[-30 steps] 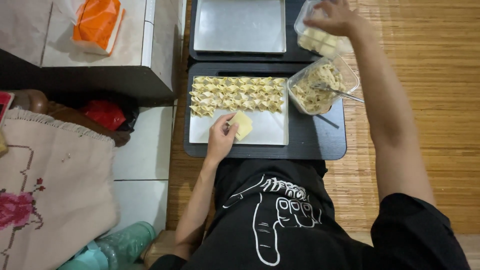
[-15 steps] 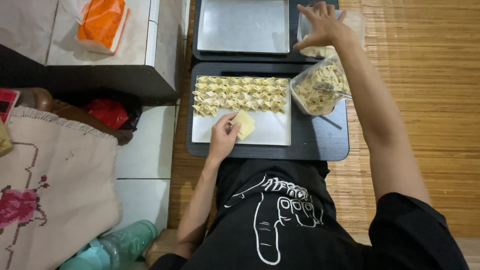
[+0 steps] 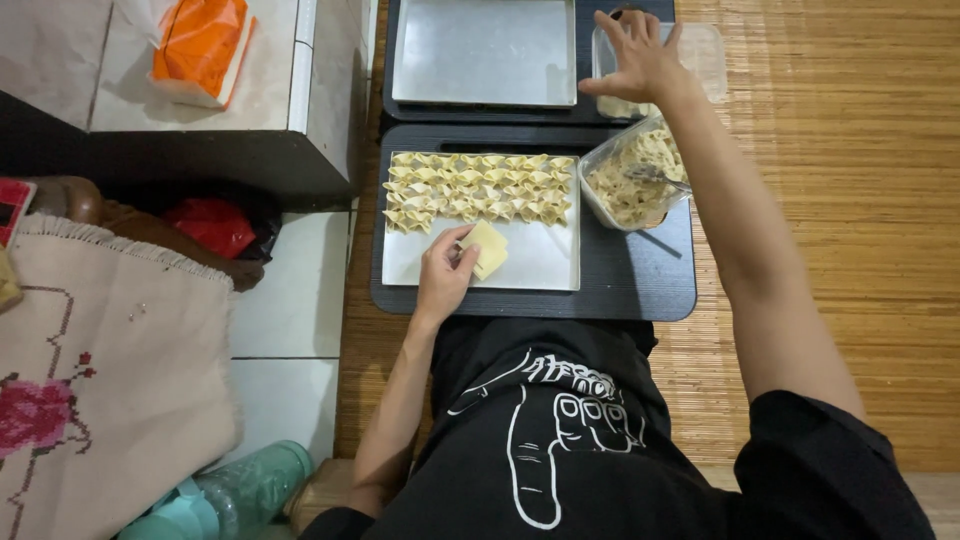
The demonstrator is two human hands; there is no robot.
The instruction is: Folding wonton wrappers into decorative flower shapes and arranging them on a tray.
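Our left hand (image 3: 443, 275) pinches one square wrapper (image 3: 487, 249) flat against the near tray (image 3: 540, 270), just below the rows of folded dumplings (image 3: 478, 188) that fill its far edge. Our right hand (image 3: 640, 60) reaches, fingers spread and grasping nothing, over a clear tub (image 3: 705, 60) at the far right corner of the black desk (image 3: 640, 290). The filling tub (image 3: 632, 178) sits beside the tray, within reach. An orange packet (image 3: 200, 45) lies on the tiled ledge to the left.
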